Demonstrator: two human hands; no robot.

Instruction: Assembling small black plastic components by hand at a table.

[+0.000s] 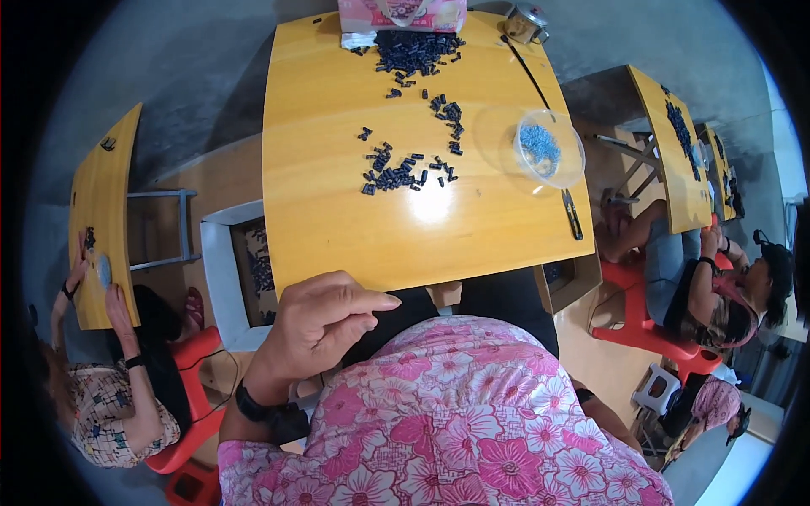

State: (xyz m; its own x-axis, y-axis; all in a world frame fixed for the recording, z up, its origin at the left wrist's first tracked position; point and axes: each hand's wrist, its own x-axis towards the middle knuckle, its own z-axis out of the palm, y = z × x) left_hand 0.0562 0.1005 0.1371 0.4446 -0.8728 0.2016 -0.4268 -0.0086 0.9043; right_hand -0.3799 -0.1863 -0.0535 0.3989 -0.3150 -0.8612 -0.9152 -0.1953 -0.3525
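My left hand (325, 325) is above my lap at the near edge of the yellow table (337, 236). Its fingers are curled, the index finger reaching forward just over the thumb, and nothing shows between the tips. My right arm (609, 417) shows only in part beside my flowered shirt; the hand is out of sight. Small black parts (392, 177) lie loose mid-table, with a line of more (451, 118) behind them. A bigger heap (413, 52) sits at the far edge. To the right, a clear plastic bowl (576, 156) holds tiny light blue pieces (538, 148).
Black-handled snips (573, 217) lie near the table's right edge, below a thin dark rod (527, 69). At the back stand a pink bag (403, 15) and a metal mug (525, 24). Open boxes (221, 278) flank my legs. Other people sit at tables left and right.
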